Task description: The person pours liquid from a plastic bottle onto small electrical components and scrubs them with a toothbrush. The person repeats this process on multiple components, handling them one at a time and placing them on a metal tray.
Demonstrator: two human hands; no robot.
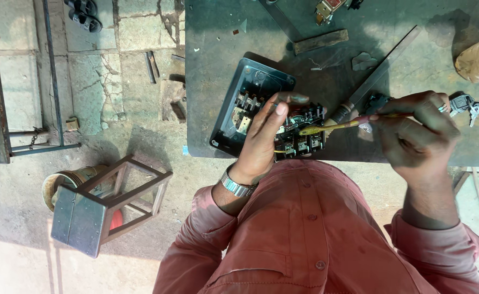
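Note:
A black electrical switch box (pixel 250 81) lies open on the dark metal table (pixel 413 54), with contacts and terminals showing inside. My left hand (pixel 266 136) presses down on the black terminal block (pixel 304 136) at the box's near edge. My right hand (pixel 419 133) grips a screwdriver (pixel 332 126) with a yellow shaft, its tip pointing left into the terminal block. A ring sits on my right hand and a metal watch (pixel 238 187) on my left wrist.
A bunch of keys (pixel 468 104) lies at the table's right. A long flat metal file (pixel 378 73), a metal bar (pixel 321 42) and a small part (pixel 326 8) lie farther back. A metal stool (pixel 106 204) and a bucket (pixel 60 182) stand on the floor left.

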